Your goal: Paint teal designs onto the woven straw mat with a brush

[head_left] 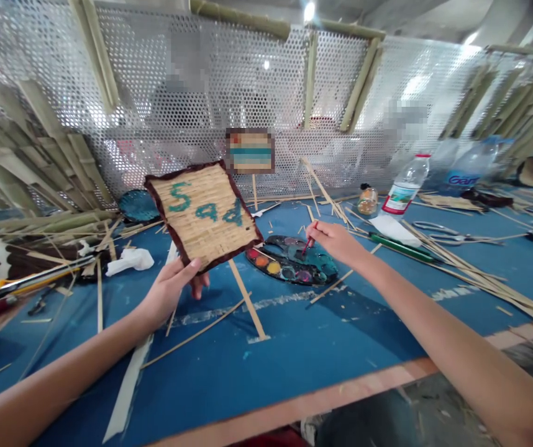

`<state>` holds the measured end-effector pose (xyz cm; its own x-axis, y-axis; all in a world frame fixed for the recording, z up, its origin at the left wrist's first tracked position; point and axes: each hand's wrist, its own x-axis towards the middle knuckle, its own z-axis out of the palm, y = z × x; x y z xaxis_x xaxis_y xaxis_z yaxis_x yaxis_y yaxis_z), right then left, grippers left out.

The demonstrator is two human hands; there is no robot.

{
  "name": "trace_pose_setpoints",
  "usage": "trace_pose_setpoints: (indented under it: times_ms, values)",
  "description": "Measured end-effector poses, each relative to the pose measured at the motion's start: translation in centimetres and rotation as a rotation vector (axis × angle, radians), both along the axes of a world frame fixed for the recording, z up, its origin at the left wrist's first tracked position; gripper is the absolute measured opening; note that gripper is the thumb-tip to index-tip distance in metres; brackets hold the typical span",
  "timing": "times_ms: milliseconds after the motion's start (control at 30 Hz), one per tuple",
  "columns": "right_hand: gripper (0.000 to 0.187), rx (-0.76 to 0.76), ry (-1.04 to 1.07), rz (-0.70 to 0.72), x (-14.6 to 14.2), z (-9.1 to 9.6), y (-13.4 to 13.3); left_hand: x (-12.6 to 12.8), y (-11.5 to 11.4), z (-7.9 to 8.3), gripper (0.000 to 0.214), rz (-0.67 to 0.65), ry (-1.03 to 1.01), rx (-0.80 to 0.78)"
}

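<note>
My left hand (177, 288) grips the lower left edge of a small woven bamboo sign (205, 214), thumb on its front. Teal letters reading "Sad" are painted on it, a dark brown border runs round it, and a thin stick (246, 301) slants down from it to the table. My right hand (327, 239) is closed around a red paintbrush (310, 238), whose tip points down into a black paint palette (289, 282). Teal paint covers the palette's right part; red, orange and yellow wells line its left.
Bamboo strips (485, 279) lie across the blue table (322, 354). On the right are a water bottle (404, 186), a small jar (368, 200), scissors (453, 234) and a green cutter (404, 246). A perforated panel (154, 112) stands behind; crumpled tissue (130, 261) lies left.
</note>
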<state>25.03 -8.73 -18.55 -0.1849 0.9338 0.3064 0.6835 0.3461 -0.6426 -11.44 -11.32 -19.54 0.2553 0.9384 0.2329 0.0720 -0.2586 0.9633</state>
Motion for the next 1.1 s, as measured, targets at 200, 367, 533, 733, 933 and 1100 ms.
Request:
trace_pose_setpoints:
  times_ms: [200, 367, 533, 733, 933, 1100]
  values:
    - [0.032, 0.002, 0.019, -0.012, 0.0, 0.0, 0.0, -0.3, 0.2, -0.4, 0.032, -0.028, -0.020, -0.034]
    - [0.035, -0.003, 0.021, 0.004, 0.3, -0.3, 0.3, -0.4, 0.4, -0.7, 0.032, -0.029, -0.028, -0.077]
    - [0.036, -0.017, 0.021, -0.007, 0.2, 0.0, 0.0, -0.6, 0.5, -0.9, 0.028, -0.058, -0.065, -0.127]
    - [0.033, 0.072, -0.021, -0.124, 1.4, 0.6, 0.4, 0.5, -0.7, 0.1, 0.018, -0.019, -0.271, -0.370]
    - [0.035, 0.032, -0.099, -0.144, 2.7, 0.2, 1.2, 1.1, -1.5, -0.5, 0.029, -0.134, -0.066, -0.363]
    - [0.034, 0.043, -0.116, -0.168, 2.4, 0.2, 1.0, 0.9, -1.3, -0.6, 0.044, -0.169, 0.207, -0.136]
